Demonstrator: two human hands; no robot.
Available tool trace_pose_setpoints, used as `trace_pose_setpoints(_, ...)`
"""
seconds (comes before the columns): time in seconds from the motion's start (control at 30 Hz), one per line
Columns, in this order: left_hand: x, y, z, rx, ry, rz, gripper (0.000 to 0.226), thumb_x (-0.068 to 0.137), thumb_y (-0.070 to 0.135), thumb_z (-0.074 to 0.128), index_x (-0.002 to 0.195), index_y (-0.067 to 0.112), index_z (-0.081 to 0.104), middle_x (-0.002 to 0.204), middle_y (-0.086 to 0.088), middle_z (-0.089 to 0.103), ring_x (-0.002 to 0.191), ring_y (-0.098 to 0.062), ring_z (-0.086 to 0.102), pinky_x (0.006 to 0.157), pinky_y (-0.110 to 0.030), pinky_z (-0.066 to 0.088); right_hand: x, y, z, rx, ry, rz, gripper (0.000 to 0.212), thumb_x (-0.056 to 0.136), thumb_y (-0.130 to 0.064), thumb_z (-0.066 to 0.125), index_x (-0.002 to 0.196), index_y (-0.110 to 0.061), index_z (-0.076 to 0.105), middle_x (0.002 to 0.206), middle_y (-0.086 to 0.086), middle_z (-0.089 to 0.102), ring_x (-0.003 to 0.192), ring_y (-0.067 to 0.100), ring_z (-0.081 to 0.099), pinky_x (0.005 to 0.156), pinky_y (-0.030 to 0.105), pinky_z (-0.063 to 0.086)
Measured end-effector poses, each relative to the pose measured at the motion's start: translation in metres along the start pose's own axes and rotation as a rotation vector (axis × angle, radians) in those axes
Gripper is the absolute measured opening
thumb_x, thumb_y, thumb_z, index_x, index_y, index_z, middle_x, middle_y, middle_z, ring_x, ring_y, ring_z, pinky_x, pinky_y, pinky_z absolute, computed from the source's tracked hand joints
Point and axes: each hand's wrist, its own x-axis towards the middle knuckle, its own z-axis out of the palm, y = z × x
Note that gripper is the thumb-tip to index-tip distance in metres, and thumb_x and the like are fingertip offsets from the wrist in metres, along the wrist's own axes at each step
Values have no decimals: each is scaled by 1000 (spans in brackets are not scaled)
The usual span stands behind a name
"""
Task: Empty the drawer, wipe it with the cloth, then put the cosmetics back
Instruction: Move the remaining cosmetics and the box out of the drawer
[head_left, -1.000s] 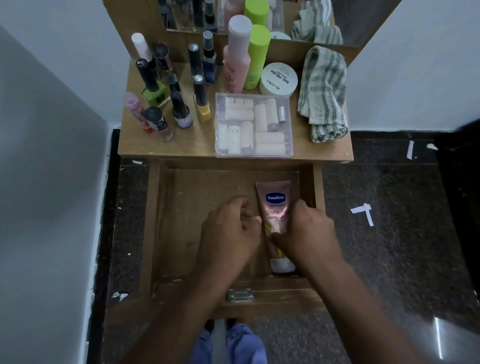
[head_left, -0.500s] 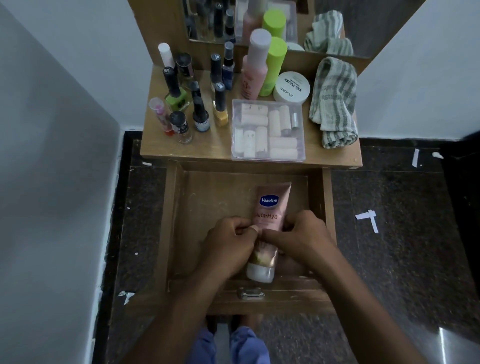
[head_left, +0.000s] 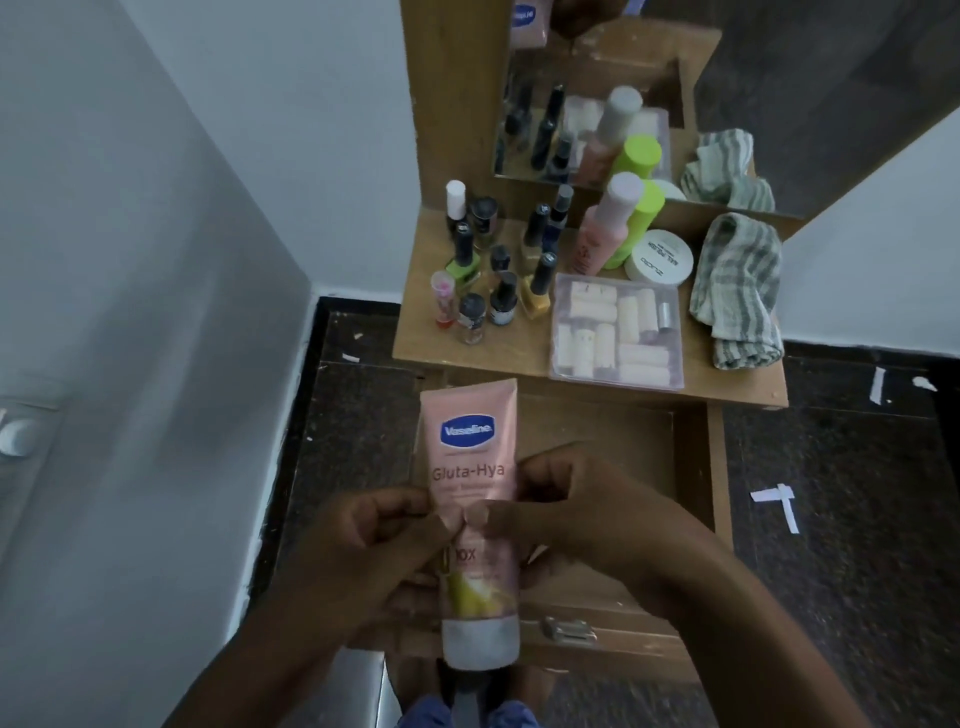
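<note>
Here the drawer stands pulled out below the tabletop, its right wall and front rail with a metal handle in view; bare wood shows at 2 o'clock from the hands, and its left part is hidden behind the tube and forearms. The tabletop is crowded: nail polish bottles at 11 o'clock, a clear box at the front edge, a white jar and a striped cloth at 2 o'clock. The mirror is cut off at the top; small labels are too blurred to read. The tube is held above the drawer, cap towards the person, flat end at 12 o'clock. The left hand and right hand both pinch its middle, thumbs meeting on the front, fingers curled behind.
</note>
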Motion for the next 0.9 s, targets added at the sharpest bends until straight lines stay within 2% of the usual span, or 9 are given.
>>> trace_pose_setpoints(0.03, -5, 4, -9, 0, -1, 35, 36, 65, 21, 92, 96, 7, 81, 93, -21, 79, 83, -38, 78, 73, -50, 65, 1, -8, 5, -18, -6, -35, 21, 86, -27, 79, 104, -16, 78, 99, 1, 81, 92, 19, 79, 84, 40, 65)
trace_pose_setpoints(0.1, -13, 13, -24, -18, 20, 141, 28, 68, 8, 92, 93, 10, 82, 92, -23, 78, 77, -35, 79, 63, -42, 65, 4, -24, 16, -27, 2, -114, 19, 85, -24, 80, 101, -15, 77, 97, 1, 81, 89, 17, 79, 82, 37, 65)
trace_pose_setpoints(0.17, -18, 23, -38, -59, 87, 274, 25, 68, 13, 87, 93, 13, 83, 91, -22, 79, 73, -29, 78, 59, -30, 62, 7, -40, 27, -36, 36, -204, 20, 85, -20, 80, 103, -12, 75, 98, 0, 81, 89, 15, 79, 84, 40, 64)
trace_pose_setpoints(0.27, -16, 42, -62, 25, 137, 502, 54, 59, 43, 96, 105, 20, 81, 98, -12, 81, 84, -26, 79, 71, -31, 64, 18, -69, 37, -92, 118, -392, 23, 86, -15, 80, 107, -9, 74, 99, 2, 80, 88, 13, 79, 83, 42, 65)
trace_pose_setpoints(0.37, -6, 65, -81, 153, 246, 688, 52, 63, 38, 89, 112, 22, 79, 103, -5, 81, 93, -30, 78, 88, -44, 62, 31, -101, 37, -158, 204, -553, 21, 89, -17, 78, 108, -9, 74, 97, 3, 81, 84, 12, 79, 78, 38, 66)
trace_pose_setpoints(0.47, 9, 96, -86, 263, 309, 854, 50, 73, 27, 94, 118, 18, 75, 103, 2, 80, 92, -23, 78, 87, -33, 62, 39, -136, 23, -295, 288, -704, 19, 94, -19, 73, 108, -6, 74, 97, 3, 79, 80, 10, 77, 71, 28, 64)
trace_pose_setpoints(0.53, 21, 114, -87, 326, 318, 937, 47, 78, 20, 89, 121, 14, 73, 106, 5, 79, 93, -15, 77, 86, -26, 61, 41, -159, 11, -355, 344, -802, 22, 94, -18, 74, 110, -3, 72, 96, 5, 78, 79, 13, 77, 69, 29, 64)
trace_pose_setpoints(0.67, 58, 137, -84, 353, 297, 983, 44, 84, 13, 85, 125, 11, 70, 112, 3, 77, 98, -11, 76, 89, -31, 62, 48, -188, -13, -477, 502, -935, 33, 93, -22, 77, 115, 0, 68, 97, 8, 78, 80, 15, 78, 69, 36, 65)
trace_pose_setpoints(0.9, 115, 147, -72, 398, 305, 947, 49, 82, 28, 85, 128, 15, 71, 117, 5, 76, 105, -12, 74, 93, -41, 62, 65, -196, -39, -658, 645, -925, 16, 94, -18, 72, 109, -12, 72, 106, -4, 75, 92, 7, 74, 79, 21, 62)
